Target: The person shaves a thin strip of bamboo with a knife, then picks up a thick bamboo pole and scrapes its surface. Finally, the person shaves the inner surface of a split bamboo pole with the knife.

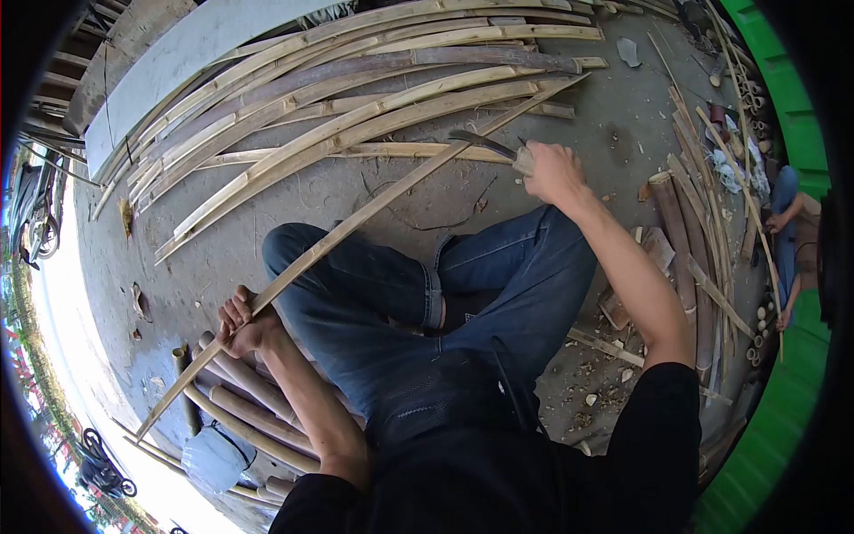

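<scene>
Outdoor yard, bare concrete floor (614,133) littered with chips and offcuts. Far left: bright edge of the yard, and a grey board (178,62) lying beyond the strips. A fan of split bamboo strips (356,98) lies across the top of the floor. Lower left, a bundle of bamboo poles (249,400) beside the person's knee. Left hand (242,325) has its fingers closed around a long bamboo strip (356,218), which runs diagonally from lower left up to upper right, across the jeans-clad thigh (356,285). Right hand (551,171) is fisted on the handle of a curved knife (485,142), blade laid against the strip near its upper part. Right: more bamboo poles and stubs (685,231), green wall (783,89), another person's arm and leg (787,222) at the edge.
</scene>
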`<move>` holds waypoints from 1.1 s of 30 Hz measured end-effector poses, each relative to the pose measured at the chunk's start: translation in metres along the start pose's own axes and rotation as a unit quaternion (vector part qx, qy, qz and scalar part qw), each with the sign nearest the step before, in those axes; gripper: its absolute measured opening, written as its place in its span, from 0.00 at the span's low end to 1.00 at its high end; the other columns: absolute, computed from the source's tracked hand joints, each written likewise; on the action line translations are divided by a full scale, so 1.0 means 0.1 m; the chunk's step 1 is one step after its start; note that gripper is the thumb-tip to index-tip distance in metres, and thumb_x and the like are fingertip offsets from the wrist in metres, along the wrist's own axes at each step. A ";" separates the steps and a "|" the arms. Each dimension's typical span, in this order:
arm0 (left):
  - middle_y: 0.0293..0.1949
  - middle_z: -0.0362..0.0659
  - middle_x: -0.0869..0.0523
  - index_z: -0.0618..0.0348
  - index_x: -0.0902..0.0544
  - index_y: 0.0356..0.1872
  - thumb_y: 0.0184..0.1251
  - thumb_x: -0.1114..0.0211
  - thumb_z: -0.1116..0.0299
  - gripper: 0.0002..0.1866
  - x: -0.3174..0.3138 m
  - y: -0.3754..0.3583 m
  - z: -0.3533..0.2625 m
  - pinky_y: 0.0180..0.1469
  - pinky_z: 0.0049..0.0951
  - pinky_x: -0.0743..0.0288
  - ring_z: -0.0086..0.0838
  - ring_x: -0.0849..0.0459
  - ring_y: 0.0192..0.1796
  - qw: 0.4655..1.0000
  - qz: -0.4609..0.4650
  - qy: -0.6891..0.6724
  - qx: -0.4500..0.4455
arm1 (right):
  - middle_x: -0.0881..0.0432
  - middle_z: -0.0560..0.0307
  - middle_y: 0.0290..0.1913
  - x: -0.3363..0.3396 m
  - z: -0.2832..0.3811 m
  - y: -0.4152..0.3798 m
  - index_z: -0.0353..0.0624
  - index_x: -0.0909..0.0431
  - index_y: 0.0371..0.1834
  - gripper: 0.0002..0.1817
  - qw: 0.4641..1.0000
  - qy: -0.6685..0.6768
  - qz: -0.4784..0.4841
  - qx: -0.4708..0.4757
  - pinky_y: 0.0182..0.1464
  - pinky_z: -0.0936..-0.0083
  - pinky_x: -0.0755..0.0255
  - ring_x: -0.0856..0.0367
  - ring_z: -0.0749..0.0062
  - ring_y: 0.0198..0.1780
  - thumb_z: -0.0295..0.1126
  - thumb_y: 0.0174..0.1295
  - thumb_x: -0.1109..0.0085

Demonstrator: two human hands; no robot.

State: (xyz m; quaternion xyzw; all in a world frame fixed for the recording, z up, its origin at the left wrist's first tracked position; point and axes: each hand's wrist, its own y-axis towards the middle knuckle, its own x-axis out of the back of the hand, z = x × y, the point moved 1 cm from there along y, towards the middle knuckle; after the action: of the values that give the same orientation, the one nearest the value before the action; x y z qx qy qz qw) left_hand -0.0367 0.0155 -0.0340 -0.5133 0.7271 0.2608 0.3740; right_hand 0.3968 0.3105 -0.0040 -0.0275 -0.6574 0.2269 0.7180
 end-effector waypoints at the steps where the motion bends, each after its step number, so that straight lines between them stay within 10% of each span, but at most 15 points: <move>1: 0.10 0.33 0.40 0.46 0.40 0.13 0.45 0.40 0.64 0.15 -0.05 0.03 0.02 0.39 0.30 0.32 0.22 0.40 0.13 1.000 0.005 -0.010 0.002 | 0.14 0.41 0.47 0.00 -0.19 0.15 0.41 0.17 0.46 0.18 0.998 -0.042 -0.029 -0.035 0.53 0.55 0.20 0.15 0.44 0.52 0.28 0.48 0.33; 5: 0.11 0.33 0.37 0.46 0.37 0.15 0.48 0.40 0.63 0.13 -0.25 0.09 -0.33 0.39 0.28 0.34 0.21 0.37 0.12 0.993 0.100 -0.065 -0.013 | 0.14 0.44 0.52 0.13 -1.57 0.68 0.41 0.15 0.46 0.15 0.956 -0.131 0.002 -0.264 0.55 0.58 0.19 0.15 0.49 0.56 0.30 0.55 0.34; 8: 0.11 0.33 0.37 0.46 0.38 0.15 0.50 0.39 0.63 0.14 -0.19 0.26 -0.66 0.41 0.27 0.35 0.20 0.37 0.13 0.987 0.149 -0.055 -0.018 | 0.14 0.42 0.52 0.25 -1.71 0.60 0.41 0.16 0.49 0.17 0.951 -0.156 -0.005 -0.266 0.57 0.58 0.21 0.15 0.48 0.55 0.31 0.54 0.33; 15: 0.11 0.32 0.39 0.45 0.39 0.14 0.48 0.38 0.65 0.15 -0.35 0.21 -0.66 0.40 0.26 0.36 0.20 0.40 0.12 0.987 0.148 -0.062 -0.006 | 0.16 0.33 0.39 0.26 0.53 -0.44 0.32 0.23 0.42 0.20 0.978 0.134 -0.090 0.133 0.51 0.52 0.23 0.17 0.37 0.46 0.31 0.46 0.33; 18: 0.11 0.32 0.38 0.46 0.38 0.15 0.48 0.38 0.66 0.15 -0.41 0.26 -0.75 0.39 0.25 0.37 0.20 0.39 0.12 0.983 0.169 -0.071 -0.011 | 0.15 0.33 0.42 -0.01 0.55 -0.30 0.33 0.22 0.45 0.21 0.990 0.075 0.005 0.119 0.53 0.51 0.22 0.17 0.35 0.48 0.29 0.44 0.33; 25: 0.11 0.33 0.37 0.46 0.38 0.17 0.48 0.36 0.67 0.16 -0.40 0.27 -0.77 0.40 0.24 0.37 0.19 0.39 0.12 0.981 0.175 -0.086 -0.026 | 0.13 0.41 0.49 -0.18 -1.81 0.81 0.39 0.17 0.51 0.22 0.964 -0.069 -0.027 -0.254 0.57 0.57 0.21 0.15 0.46 0.54 0.30 0.50 0.33; 33: 0.11 0.33 0.37 0.46 0.38 0.16 0.48 0.36 0.67 0.16 -0.45 0.36 -0.82 0.39 0.23 0.38 0.18 0.38 0.12 0.980 0.188 -0.063 -0.004 | 0.16 0.32 0.41 0.28 0.11 -0.40 0.34 0.21 0.50 0.24 0.985 0.144 -0.067 0.071 0.52 0.53 0.24 0.18 0.36 0.48 0.32 0.47 0.35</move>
State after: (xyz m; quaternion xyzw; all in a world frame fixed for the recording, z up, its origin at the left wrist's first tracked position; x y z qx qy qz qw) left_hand -0.0843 -0.0104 0.0507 -0.3515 0.7844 0.3616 0.3612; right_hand 0.3984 0.2820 0.0374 0.0351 -0.5300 0.2180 0.8187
